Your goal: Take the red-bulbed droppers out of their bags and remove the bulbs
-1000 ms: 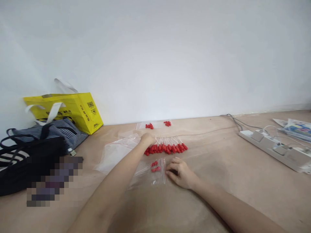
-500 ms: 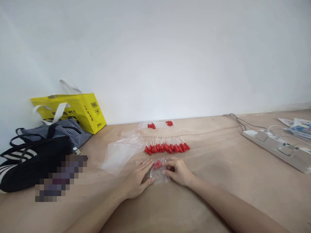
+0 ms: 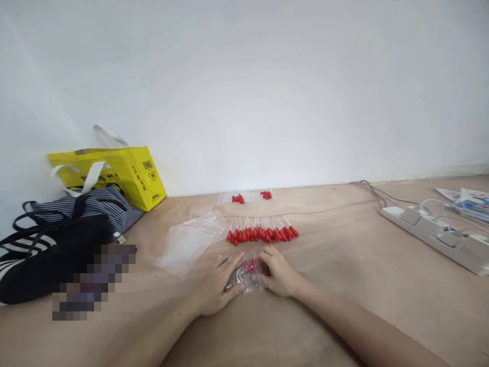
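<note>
A small clear zip-lock bag (image 3: 247, 283) with a red line along its right end lies in front of me on the table. Red tips (image 3: 250, 266) show blurred through its plastic. My left hand (image 3: 217, 286) rests at the bag's left side, thumb and fingers stretched apart. At the zip end, my right hand (image 3: 280, 272) is curled with its thumb and fingers on the bag's edge; part of its grip is hidden. Just beyond the hands lies a fanned row of thin pale sticks with red tips (image 3: 263, 234).
Flat clear zip-lock bags (image 3: 187, 243) overlap on the left. Farther back is a bag holding red-tipped pieces (image 3: 238, 199). A yellow carrier bag (image 3: 148, 178), a striped bag (image 3: 97, 206) and a black bag (image 3: 76, 255) stand left. A power strip (image 3: 431, 237) with cables lies right.
My right hand has shifted slightly left and closer over the bag's zip end. The red tips inside now show deeper under the plastic, and the bag looks more bulged.
</note>
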A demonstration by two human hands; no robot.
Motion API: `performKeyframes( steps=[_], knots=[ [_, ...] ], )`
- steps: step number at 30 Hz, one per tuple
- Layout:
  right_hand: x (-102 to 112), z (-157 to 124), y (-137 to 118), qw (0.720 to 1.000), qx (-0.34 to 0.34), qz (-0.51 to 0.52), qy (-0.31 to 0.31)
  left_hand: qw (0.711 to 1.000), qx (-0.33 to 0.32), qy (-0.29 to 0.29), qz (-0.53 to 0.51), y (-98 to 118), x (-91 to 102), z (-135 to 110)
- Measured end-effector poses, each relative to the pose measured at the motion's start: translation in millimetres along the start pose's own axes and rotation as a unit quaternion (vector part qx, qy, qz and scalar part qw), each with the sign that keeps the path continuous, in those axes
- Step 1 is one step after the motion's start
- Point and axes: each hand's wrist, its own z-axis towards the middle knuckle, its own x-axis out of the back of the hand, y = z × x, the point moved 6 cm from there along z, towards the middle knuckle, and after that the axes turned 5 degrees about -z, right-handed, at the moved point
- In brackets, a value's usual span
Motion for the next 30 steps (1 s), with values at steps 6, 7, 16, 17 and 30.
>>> performKeyframes(
  steps=[6, 7, 16, 17, 30],
  knots=[
    [1.2, -2.0, -6.7, 0.998, 0.004, 0.06, -0.019, 1.0, 0.0, 0.0, -0.001, 1.9, 1.8, -0.6],
    [1.2, -2.9, -10.1, 0.996, 0.02, 0.079, -0.027, 1.0, -0.004, 0.002, -0.002, 2.6, 2.1, -0.7],
    [17.5, -8.6, 25.0, 0.964, -0.061, 0.258, 0.011, 1.0, -0.003, 0.026, 0.01, -3.4, 4.3, -3.6],
    [22.6, -9.6, 32.2, 0.955, -0.079, 0.285, 0.013, 0.999, 0.002, 0.03, 0.01, -6.3, 4.1, -4.2],
    [79.6, 14.4, 54.8, 0.954, -0.011, 0.008, 0.3, 0.999, -0.031, 0.023, 0.016, -11.9, 0.8, -3.1]
  ],
)
